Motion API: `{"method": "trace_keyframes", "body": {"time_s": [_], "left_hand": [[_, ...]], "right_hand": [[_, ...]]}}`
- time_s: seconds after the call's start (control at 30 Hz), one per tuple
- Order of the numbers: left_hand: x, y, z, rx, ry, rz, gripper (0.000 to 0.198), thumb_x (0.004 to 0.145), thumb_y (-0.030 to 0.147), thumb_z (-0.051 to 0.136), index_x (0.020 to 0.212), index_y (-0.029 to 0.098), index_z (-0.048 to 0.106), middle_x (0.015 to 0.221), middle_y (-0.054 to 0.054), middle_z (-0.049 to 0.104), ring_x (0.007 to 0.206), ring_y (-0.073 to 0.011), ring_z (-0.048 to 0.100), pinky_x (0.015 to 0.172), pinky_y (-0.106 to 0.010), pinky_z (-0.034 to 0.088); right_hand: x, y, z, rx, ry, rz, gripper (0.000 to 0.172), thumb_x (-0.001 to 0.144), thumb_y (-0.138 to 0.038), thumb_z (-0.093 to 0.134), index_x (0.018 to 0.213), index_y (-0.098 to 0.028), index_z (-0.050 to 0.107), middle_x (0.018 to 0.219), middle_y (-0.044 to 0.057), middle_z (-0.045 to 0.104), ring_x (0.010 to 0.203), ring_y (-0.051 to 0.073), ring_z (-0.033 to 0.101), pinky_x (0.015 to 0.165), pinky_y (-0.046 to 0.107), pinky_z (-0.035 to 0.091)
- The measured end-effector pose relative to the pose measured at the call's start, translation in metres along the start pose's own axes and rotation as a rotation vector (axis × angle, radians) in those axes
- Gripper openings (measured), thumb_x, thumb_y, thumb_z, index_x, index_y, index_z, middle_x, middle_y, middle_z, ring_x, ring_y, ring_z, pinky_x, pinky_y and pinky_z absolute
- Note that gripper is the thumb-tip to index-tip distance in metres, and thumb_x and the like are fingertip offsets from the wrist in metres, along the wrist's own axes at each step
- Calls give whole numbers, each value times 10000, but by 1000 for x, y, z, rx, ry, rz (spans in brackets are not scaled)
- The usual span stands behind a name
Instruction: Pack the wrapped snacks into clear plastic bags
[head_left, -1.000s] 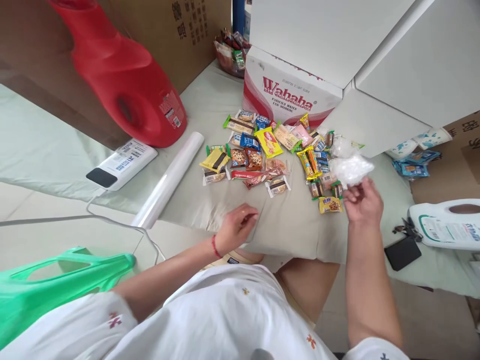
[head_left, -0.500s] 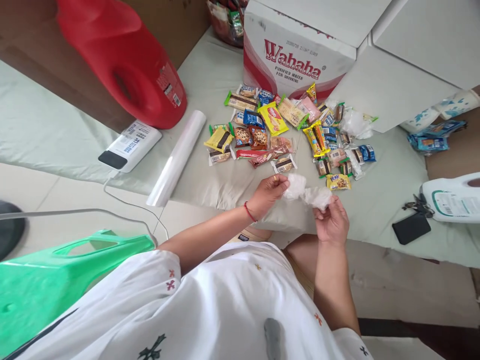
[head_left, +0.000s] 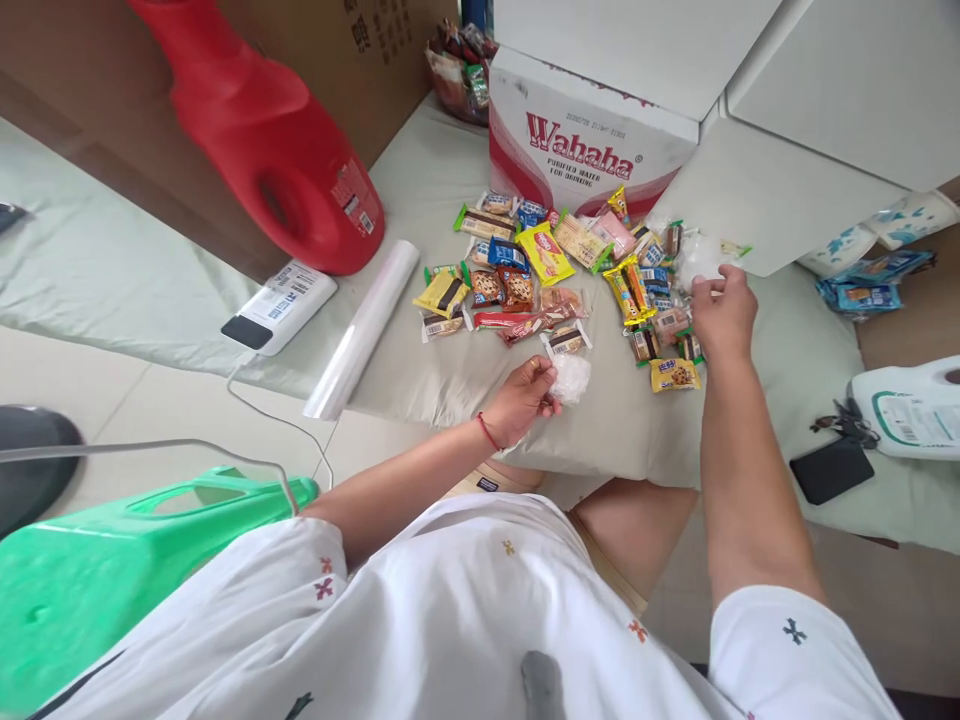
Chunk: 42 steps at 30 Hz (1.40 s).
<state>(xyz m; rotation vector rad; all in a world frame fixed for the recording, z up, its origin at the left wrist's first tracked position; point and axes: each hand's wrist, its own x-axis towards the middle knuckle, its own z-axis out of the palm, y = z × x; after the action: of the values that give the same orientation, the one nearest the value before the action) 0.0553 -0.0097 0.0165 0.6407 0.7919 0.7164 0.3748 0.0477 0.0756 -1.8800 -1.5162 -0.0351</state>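
Observation:
Many small wrapped snacks (head_left: 555, 275) lie spread on a pale green cloth (head_left: 450, 350). My left hand (head_left: 521, 400) is closed, pinching a small crumpled clear plastic bag (head_left: 571, 378) just below the snack pile. My right hand (head_left: 724, 315) reaches over the right end of the pile, fingers curled and touching another clear plastic bag (head_left: 701, 258) lying there. Whether it grips that bag I cannot tell. A yellow cookie packet (head_left: 675, 373) lies just left of my right wrist.
A red jug (head_left: 277, 150) stands at the back left, beside a roll of clear film (head_left: 364, 330) and a white device (head_left: 279, 305) with a cable. A Wahaha carton (head_left: 585, 140) stands behind the snacks. A white jug (head_left: 911, 410) and black wallet (head_left: 831, 470) lie right; a green bag (head_left: 112, 570) lies lower left.
Both hands had held the crumpled plastic together; now only my left hand keeps a bag, and my right hand has moved up and right to the plastic by the snacks.

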Motion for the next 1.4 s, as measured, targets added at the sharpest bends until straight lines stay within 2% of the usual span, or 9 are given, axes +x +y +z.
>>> {"method": "trace_keyframes", "body": {"time_s": [0.07,0.17,0.33,0.5,0.73,0.97,1.07,1.2,1.4], "left_hand": [[5,-1,-2,-15,1,-12,423,804,434,824,914,191,496,696,56,594,504,-63,606,425,-153,375],[9,-1,-3,-37,-25,-60,384,803,402,824,896,174,530,664,37,616,532,-76,613,475,-168,417],[7,6,-1,-83,-153,-135,359,770,389,818,953,124,659,819,-34,692,678,-117,663,592,-231,488],[8,-1,1,172,-94,-44,456,613,371,933,924,128,705,735,19,666,585,-62,489,554,-214,343],[6,-5,-3,237,-90,24,445,692,523,855,803,141,658,669,27,610,574,-64,418,555,-222,309],[2,-6,-6,134,-218,16,332,729,392,801,816,169,571,1028,-48,715,804,-112,620,739,-249,483],[-1,-10,-4,318,-195,136,240,772,357,742,816,176,591,1009,-51,737,820,-126,629,782,-258,489],[-8,-10,1,525,-151,272,128,779,298,694,815,188,639,1016,-48,749,915,-163,655,863,-283,513],[-2,3,-9,65,-71,88,236,712,296,696,775,200,489,772,21,663,661,-98,593,642,-230,496]], "right_hand": [[-39,-25,1,146,-117,-45,455,933,-468,628,1325,-238,638,1216,127,668,952,257,664,830,445,573],[-118,-64,7,348,-476,-229,470,863,-447,765,1316,-343,695,1399,84,614,1243,282,595,962,447,561],[-191,-90,33,543,-284,42,176,932,-351,711,1082,-343,803,1118,56,705,1033,221,648,933,407,542],[-198,-97,45,772,-185,336,147,908,-401,737,959,-279,802,951,26,718,872,170,646,823,325,530],[-197,-97,43,962,-48,712,344,756,-525,839,838,-218,708,682,-47,598,584,96,455,549,240,383],[-192,-90,26,1142,-73,834,472,745,-645,820,799,-222,619,769,-28,621,562,71,455,445,187,337],[-194,-95,24,1045,-186,858,526,779,-736,742,886,-226,674,798,-1,660,612,104,525,415,187,374],[-193,-100,24,917,-333,800,465,699,-633,856,822,-220,684,761,-10,664,679,131,579,529,231,519],[-190,-71,9,1164,-205,930,465,617,-499,934,749,-212,592,713,-39,603,582,86,496,461,183,381]]}}
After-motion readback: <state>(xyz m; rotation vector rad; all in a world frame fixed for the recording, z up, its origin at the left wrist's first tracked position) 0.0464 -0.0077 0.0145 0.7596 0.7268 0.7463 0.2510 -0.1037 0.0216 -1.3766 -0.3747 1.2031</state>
